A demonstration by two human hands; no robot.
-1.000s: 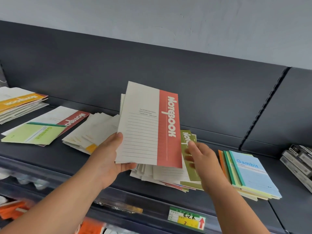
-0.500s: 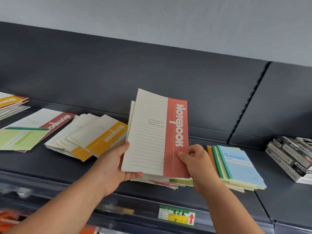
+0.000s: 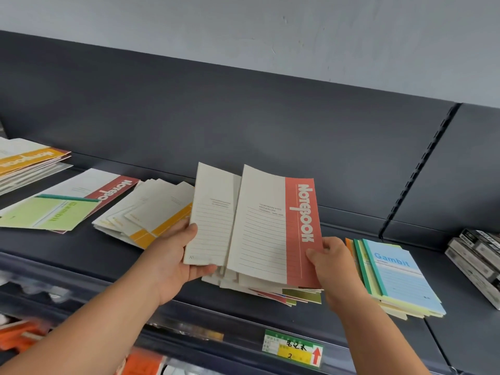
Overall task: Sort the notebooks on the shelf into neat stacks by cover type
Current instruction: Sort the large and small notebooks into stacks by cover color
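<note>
My right hand (image 3: 328,262) pinches the lower right corner of a cream notebook with a red "Notebook" band (image 3: 273,231), held upright over the shelf. My left hand (image 3: 176,254) grips a second cream notebook (image 3: 213,212) by its lower left corner, just behind and left of the first. Beneath them lies a loose pile of mixed notebooks (image 3: 273,290) with red and olive edges showing. To the left sits a fanned pile of yellow-banded notebooks (image 3: 143,215).
A stack of "Gambit" notebooks (image 3: 397,277) with a blue one on top lies right of the pile. At the left are a green Gambit notebook (image 3: 51,213) on a red-banded one, and a yellow-banded stack (image 3: 24,163). Dark boxes (image 3: 476,261) stand far right. A price label (image 3: 293,351) hangs on the shelf (image 3: 81,255) rail.
The red-banded notebook has slid to the right off the notebook behind it, fanning the two apart. My right hand moved from the pile onto its lower right corner.
</note>
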